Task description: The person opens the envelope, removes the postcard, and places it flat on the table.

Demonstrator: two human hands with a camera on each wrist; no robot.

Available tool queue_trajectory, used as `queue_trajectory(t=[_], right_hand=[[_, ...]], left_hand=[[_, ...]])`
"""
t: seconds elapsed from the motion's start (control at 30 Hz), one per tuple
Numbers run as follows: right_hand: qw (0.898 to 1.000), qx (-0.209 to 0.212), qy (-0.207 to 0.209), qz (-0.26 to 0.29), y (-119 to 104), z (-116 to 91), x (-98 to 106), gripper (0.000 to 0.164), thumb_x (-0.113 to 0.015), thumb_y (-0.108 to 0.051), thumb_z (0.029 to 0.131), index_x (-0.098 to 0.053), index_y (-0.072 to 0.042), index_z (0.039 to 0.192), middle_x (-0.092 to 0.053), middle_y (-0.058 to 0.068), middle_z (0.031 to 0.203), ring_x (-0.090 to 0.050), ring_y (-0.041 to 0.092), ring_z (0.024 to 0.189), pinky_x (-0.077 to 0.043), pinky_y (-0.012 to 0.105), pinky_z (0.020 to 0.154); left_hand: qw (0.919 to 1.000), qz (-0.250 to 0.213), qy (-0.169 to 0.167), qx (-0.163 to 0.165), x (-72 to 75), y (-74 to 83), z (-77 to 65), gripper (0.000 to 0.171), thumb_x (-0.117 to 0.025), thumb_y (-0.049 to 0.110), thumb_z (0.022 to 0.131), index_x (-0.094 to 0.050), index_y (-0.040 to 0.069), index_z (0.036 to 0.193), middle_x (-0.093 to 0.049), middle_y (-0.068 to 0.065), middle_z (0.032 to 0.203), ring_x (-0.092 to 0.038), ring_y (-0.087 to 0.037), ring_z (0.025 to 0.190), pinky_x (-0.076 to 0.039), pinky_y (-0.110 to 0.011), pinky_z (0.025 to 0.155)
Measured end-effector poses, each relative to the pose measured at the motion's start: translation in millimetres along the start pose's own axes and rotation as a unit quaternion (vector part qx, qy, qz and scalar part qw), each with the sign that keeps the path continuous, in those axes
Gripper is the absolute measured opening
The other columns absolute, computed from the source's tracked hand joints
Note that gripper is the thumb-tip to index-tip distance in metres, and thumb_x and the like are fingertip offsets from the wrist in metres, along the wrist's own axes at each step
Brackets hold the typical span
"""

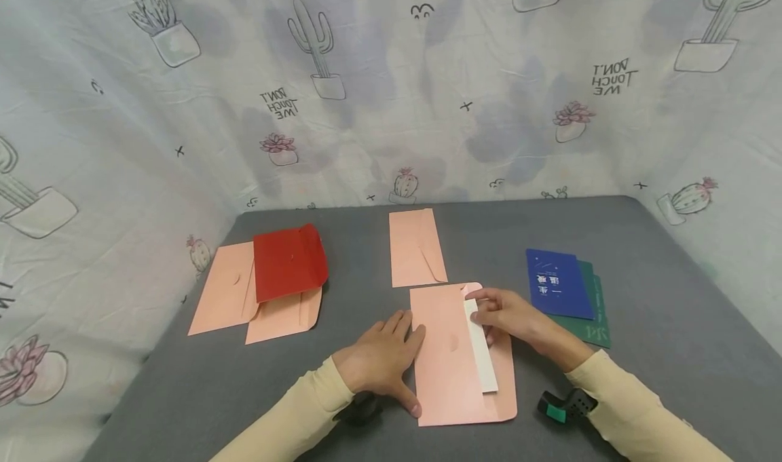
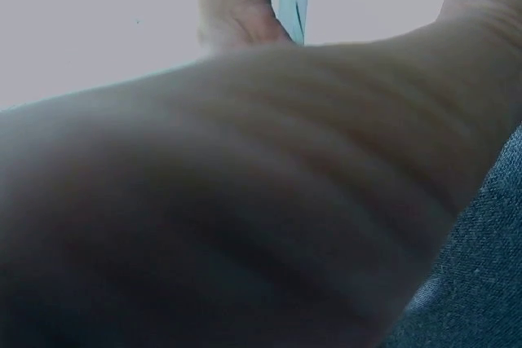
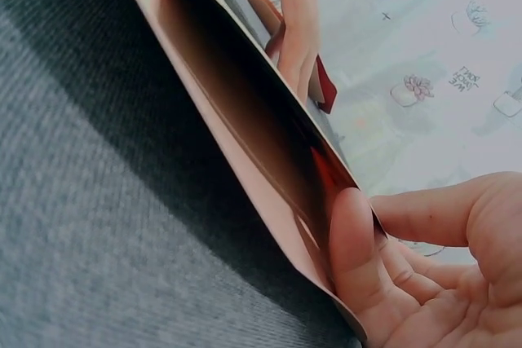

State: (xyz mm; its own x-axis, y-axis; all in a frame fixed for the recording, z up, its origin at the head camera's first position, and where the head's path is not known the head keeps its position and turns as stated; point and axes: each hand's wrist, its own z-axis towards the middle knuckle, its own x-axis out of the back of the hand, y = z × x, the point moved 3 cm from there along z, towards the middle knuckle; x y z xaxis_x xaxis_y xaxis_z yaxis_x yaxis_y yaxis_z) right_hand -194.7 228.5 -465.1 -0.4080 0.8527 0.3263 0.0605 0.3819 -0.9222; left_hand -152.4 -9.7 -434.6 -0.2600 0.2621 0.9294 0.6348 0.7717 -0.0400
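A pink envelope (image 1: 442, 353) lies in front of me, its flap side to the right. A white card (image 1: 483, 353) sticks out of its mouth as a narrow strip. My right hand (image 1: 497, 318) pinches the card near its far end. In the right wrist view, the thumb and fingers of the right hand (image 3: 440, 258) grip at the lifted edge above the gaping envelope (image 3: 245, 152). Spread fingers of my left hand (image 1: 381, 357) touch the envelope's left edge; in the left wrist view the near forearm or palm blocks most of the scene.
Further back lies another pink envelope (image 1: 415, 248). At left, a red envelope (image 1: 284, 265) overlaps pink envelopes (image 1: 222, 289). A blue card (image 1: 559, 282) rests on green ones (image 1: 601, 313) at right. A black strap (image 1: 571, 404) hangs by the right sleeve.
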Motion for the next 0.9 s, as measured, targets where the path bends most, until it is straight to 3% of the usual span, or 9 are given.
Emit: queue_trajectory(t=[0.3,0.9], right_hand=[[1.0,-0.011,0.007,0.011,0.8,-0.6,-0.6,0.056,-0.066,-0.016,0.096,-0.046,0.003,0.145,-0.066,0.005,0.086,-0.064,0.015,0.056,-0.058,0.034,0.063],[1.0,-0.006,0.002,0.017,1.3,-0.9,-0.2,0.056,-0.066,-0.016,0.096,-0.046,0.004,0.144,-0.066,0.005,0.084,-0.064,0.015,0.056,-0.057,0.033,0.061]], left_hand=[[0.9999,0.007,0.009,-0.006,-0.6,-0.1,-1.8,0.125,-0.079,0.079,0.061,-0.034,0.014,0.158,-0.028,-0.018,0.166,-0.029,-0.034,0.154,-0.038,-0.048,0.118],[0.9999,0.004,0.009,-0.008,-1.0,-0.3,-2.6,0.125,-0.079,0.079,0.061,-0.034,0.014,0.158,-0.027,-0.018,0.167,-0.029,-0.033,0.154,-0.038,-0.048,0.118]])
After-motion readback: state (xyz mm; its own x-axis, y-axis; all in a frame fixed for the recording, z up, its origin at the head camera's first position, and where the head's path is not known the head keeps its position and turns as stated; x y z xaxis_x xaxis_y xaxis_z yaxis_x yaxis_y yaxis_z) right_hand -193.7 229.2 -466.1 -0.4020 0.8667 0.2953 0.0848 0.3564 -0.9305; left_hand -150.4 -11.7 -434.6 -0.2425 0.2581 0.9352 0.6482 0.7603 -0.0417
